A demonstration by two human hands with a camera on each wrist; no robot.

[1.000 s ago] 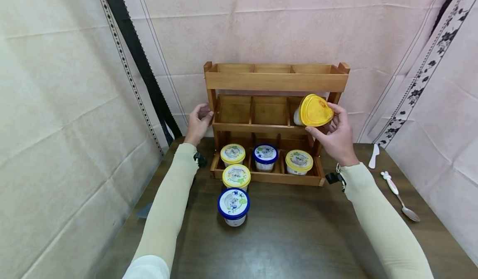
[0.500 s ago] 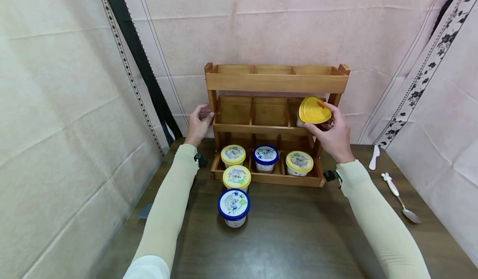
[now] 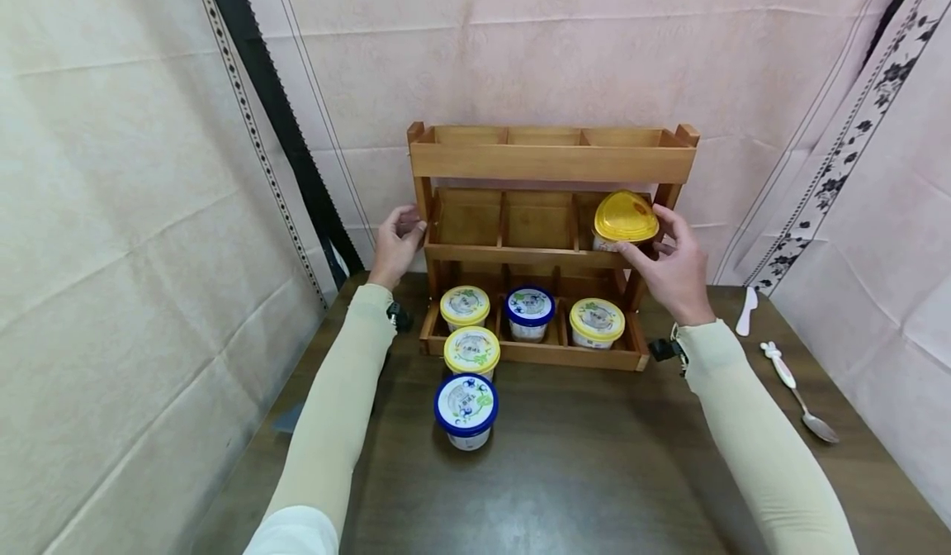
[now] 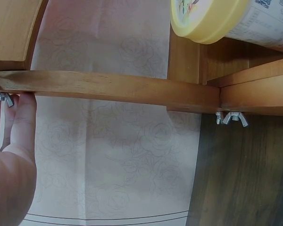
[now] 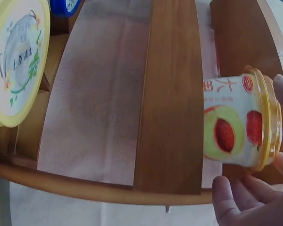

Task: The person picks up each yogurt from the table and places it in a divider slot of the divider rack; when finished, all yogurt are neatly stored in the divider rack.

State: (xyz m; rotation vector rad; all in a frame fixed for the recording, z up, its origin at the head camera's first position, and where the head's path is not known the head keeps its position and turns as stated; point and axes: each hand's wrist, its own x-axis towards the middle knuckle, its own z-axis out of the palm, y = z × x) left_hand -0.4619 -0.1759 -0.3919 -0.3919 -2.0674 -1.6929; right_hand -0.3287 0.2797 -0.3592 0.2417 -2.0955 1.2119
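A plastic cup with a domed yellow lid [image 3: 626, 216] stands about upright in the right compartment of the rack's middle tier. My right hand [image 3: 672, 270] holds it near the lid, thumb in front and fingers at the right side. Peach pictures mark that cup's wall [image 5: 231, 127] in the right wrist view; its base is hidden behind the tier's front board. My left hand [image 3: 397, 245] touches the left post of the wooden rack [image 3: 550, 164]. In the left wrist view, the fingers [image 4: 24, 120] meet the post beside a wing nut [image 4: 2, 99].
On the bottom tier stand a yellow-lidded cup [image 3: 464, 305], a blue-lidded cup [image 3: 529, 305] and another yellow-lidded cup [image 3: 597, 322]. In front are a yellow-lidded tub [image 3: 471, 350] and a blue-lidded tub [image 3: 466, 406]. A spoon [image 3: 798, 391] and a white-handled utensil [image 3: 745, 311] lie at right.
The cup in my right hand has gone from tilted to nearly upright and settled lower into the right middle compartment. My left hand stays at the rack's post.
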